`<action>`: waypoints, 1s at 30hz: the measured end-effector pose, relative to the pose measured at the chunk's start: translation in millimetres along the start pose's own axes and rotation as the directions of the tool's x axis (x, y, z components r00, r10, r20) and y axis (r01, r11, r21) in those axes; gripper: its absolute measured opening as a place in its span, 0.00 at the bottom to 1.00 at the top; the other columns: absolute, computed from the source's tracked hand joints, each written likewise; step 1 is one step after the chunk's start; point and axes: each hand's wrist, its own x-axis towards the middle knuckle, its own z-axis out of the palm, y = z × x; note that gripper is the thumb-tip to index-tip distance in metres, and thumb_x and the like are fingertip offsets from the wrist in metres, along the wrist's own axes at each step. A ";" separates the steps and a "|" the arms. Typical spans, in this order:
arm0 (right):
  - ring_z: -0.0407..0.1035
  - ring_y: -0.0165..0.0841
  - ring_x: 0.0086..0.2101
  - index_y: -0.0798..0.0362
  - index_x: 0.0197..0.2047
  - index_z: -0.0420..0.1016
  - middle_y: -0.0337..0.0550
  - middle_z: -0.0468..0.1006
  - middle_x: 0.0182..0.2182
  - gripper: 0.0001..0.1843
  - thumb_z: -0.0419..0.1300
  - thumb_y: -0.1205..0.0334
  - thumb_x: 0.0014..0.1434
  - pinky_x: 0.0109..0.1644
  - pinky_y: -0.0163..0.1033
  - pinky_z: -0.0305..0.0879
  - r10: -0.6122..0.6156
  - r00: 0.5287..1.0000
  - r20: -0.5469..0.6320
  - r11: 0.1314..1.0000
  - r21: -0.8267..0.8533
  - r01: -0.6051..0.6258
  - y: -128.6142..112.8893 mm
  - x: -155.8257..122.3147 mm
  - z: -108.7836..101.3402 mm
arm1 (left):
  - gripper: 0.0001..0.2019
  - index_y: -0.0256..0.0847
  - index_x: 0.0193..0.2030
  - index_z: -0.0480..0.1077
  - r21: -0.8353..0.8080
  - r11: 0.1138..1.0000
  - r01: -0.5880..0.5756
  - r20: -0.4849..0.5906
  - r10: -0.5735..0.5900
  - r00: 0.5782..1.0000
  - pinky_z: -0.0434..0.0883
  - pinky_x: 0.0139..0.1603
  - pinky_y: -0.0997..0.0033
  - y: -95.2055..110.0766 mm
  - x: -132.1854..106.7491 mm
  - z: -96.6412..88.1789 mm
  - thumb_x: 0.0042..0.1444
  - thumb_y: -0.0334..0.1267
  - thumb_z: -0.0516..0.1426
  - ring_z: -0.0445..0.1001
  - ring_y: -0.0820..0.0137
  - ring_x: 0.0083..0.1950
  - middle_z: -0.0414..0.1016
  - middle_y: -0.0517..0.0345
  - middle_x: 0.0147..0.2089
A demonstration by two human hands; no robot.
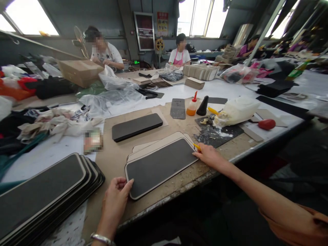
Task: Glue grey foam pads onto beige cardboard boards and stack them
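Two hands on one workpiece, as I read it from the head view: the left hand point(115, 197) has its fingers curled over the near-left corner of a dark panel with a pale border point(161, 167), gripping that edge; the right hand point(208, 155) rests on the panel's far-right corner, fingers closed around a thin yellow tool point(196, 146). Panel lies flat on the brown worktable point(115, 157), near its front edge, on top of several pale backing boards point(156, 143) fanned out beneath it. Just behind sits a plain dark pad point(137, 127). To the left, a stack of finished bordered panels point(43, 194). Farther back right: orange glue bottle point(192, 106), black cone point(203, 106), glue-smeared dark sheet point(217, 134), white plastic bag point(237, 111), red object point(266, 124). Other people sit at the table's far end.
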 end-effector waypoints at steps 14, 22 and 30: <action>0.69 0.33 0.28 0.54 0.25 0.70 0.40 0.74 0.23 0.13 0.57 0.54 0.54 0.29 0.33 0.54 -0.029 0.997 0.066 0.967 0.256 0.011 9.0 15.8 -0.2 | 0.25 0.34 0.27 0.68 -0.314 0.921 0.228 0.201 -0.171 0.965 0.58 0.17 0.76 23.0 5.4 -5.7 0.23 0.52 0.62 0.60 0.77 0.16 0.68 0.64 0.16; 0.68 0.32 0.27 0.55 0.28 0.71 0.41 0.73 0.23 0.16 0.56 0.51 0.55 0.26 0.32 0.51 -0.012 0.997 0.072 0.984 0.177 -0.001 3.9 31.6 -1.3 | 0.23 0.34 0.26 0.69 -0.310 0.926 0.215 0.185 -0.163 0.969 0.58 0.17 0.77 21.7 14.6 -6.6 0.24 0.51 0.62 0.61 0.78 0.17 0.69 0.63 0.18; 0.70 0.35 0.30 0.56 0.34 0.74 0.46 0.76 0.28 0.17 0.55 0.51 0.57 0.27 0.33 0.51 -0.030 0.993 0.111 0.997 0.074 0.022 3.6 36.9 3.8 | 0.23 0.35 0.26 0.70 -0.277 0.946 0.167 0.172 -0.123 0.977 0.60 0.17 0.75 12.6 19.0 -4.1 0.26 0.53 0.62 0.62 0.76 0.19 0.70 0.61 0.19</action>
